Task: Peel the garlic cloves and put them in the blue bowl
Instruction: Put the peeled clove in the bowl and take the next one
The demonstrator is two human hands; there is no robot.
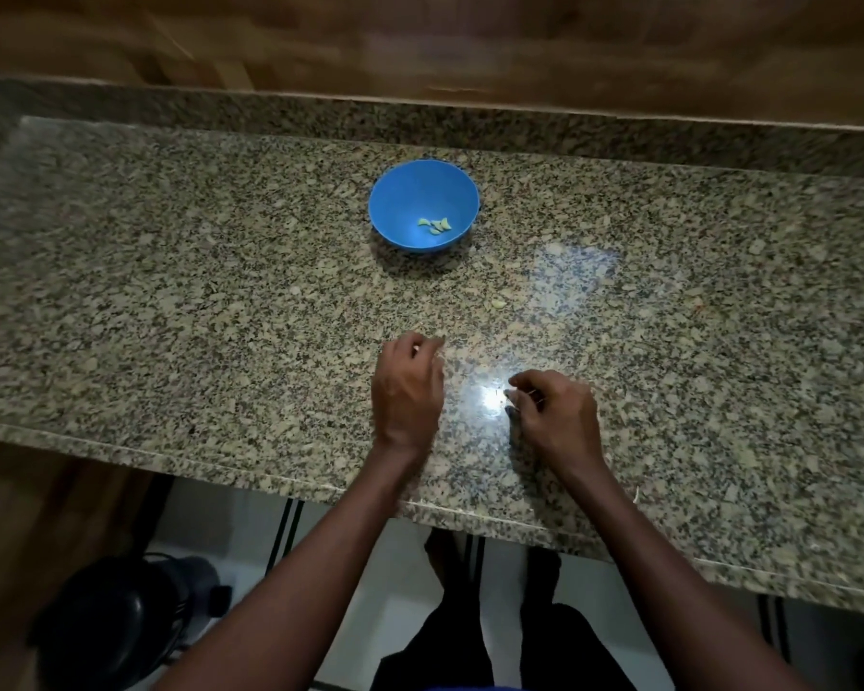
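Note:
A blue bowl [422, 202] stands on the granite counter [170, 301], well beyond both hands. Several pale peeled garlic cloves [436, 225] lie in its bottom. One small pale piece [498, 304], a clove or a bit of skin, lies on the counter between the bowl and the hands. My left hand [407, 389] hovers low over the counter with curled fingers, and something small and white [415, 348] shows at its fingertips. My right hand [554, 416] rests near the front edge, its fingers curled and pinching a thin pale bit [511, 394], too small to identify.
A raised granite backsplash [520, 122] and a wooden wall close off the far side. The counter's front edge [270, 473] runs diagonally under my forearms. Below it are a tiled floor, my legs and a dark appliance [121, 620] at lower left.

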